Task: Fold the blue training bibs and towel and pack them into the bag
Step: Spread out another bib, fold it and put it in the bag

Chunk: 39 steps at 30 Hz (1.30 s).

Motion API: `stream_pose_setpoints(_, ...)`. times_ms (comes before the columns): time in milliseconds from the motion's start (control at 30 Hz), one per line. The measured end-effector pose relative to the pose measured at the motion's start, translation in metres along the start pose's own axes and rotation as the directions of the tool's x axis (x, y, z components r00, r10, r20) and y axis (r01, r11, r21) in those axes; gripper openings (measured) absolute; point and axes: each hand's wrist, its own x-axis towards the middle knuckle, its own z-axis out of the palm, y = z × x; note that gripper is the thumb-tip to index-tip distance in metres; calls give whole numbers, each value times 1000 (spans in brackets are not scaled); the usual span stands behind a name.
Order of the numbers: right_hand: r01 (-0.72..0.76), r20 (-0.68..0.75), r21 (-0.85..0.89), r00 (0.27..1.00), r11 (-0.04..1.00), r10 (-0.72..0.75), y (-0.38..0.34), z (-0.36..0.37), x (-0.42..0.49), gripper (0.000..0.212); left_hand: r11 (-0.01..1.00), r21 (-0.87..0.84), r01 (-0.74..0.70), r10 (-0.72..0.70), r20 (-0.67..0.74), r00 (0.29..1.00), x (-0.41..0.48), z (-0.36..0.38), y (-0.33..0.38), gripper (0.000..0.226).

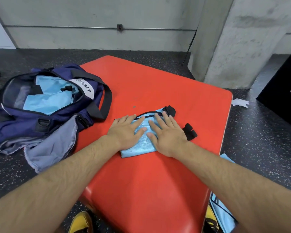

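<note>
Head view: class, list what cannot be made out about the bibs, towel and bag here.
All in the head view.
The folded bib: the left hand and right hand cover its middle; layers uncountable.
The bag: its top blue pieces hide whatever lies beneath; count unknown.
The blue cloth at lower right: cut off by bench, right forearm and frame edge; bib or towel unclear.

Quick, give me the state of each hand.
Left hand: open, pressing flat on the folded blue bib.
Right hand: open, pressing flat on the same bib.
</note>
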Motion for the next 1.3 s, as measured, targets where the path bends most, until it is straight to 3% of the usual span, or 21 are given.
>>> stream_pose_setpoints(100, 42, -68, -74, 997, 996, -47, 10, -14, -1, 58, 989, 144, 40, -26, -101, 995, -16, -12, 10, 61)
stream_pose_setpoints(233, 51, -70, 8, 996, 999, -50, 14, -20, -14, 55, 996, 94, -4, 17, -143, 990, -44, -21, 14, 42)
stream_pose_setpoints(367, 134, -33, 127, 991, 983, -130, 10, -16, -31, 53, 970, 101, -221, 243, -348, 905, -52, -5, 7, 49)
stream_pose_setpoints(433, 139, 41, 145, 988, 980, -146, 12, -11, -39, 56, 959, 24, -283, 278, -285, 918, -51, 3, 4, 69)
stream_pose_setpoints(500, 126, 115, 159, 983, 979, -145, 18, -7, -48, 60, 964, -19, -264, 260, -113, 959, -48, 12, -2, 82)
stream_pose_setpoints(600, 114, 176, 173, 974, 978, -145, 31, -6, -56, 81, 967, -34, -254, 255, 40, 966, -46, 15, -10, 80)
stream_pose_setpoints(667, 116, 177, 181, 973, 977, -148, 37, -5, -59, 85, 965, -13, -263, 263, 45, 964, -46, 13, -12, 78)
stream_pose_setpoints(800, 173, 195, 208, 957, 963, -214, 46, -8, -67, 70, 946, 25, -324, 323, 23, 946, -51, 4, -8, 77)
stream_pose_setpoints(933, 257, 177, 272, 934, 927, -310, 56, -15, -79, 83, 877, -110, -468, 469, -18, 883, -63, -3, 2, 78)
stream_pose_setpoints(1033, 319, 118, 310, 922, 896, -369, 60, -14, -86, 85, 804, -193, -563, 561, -66, 825, -70, 1, 8, 58)
stream_pose_setpoints(1200, 370, -34, 312, 925, 875, -378, 56, -19, -92, 47, 762, -266, -590, 571, -154, 807, -71, 2, 12, 27)
stream_pose_setpoints(1300, 372, -81, 294, 928, 881, -365, 51, -21, -94, 42, 761, -301, -574, 539, -199, 819, -73, 2, 14, 12)
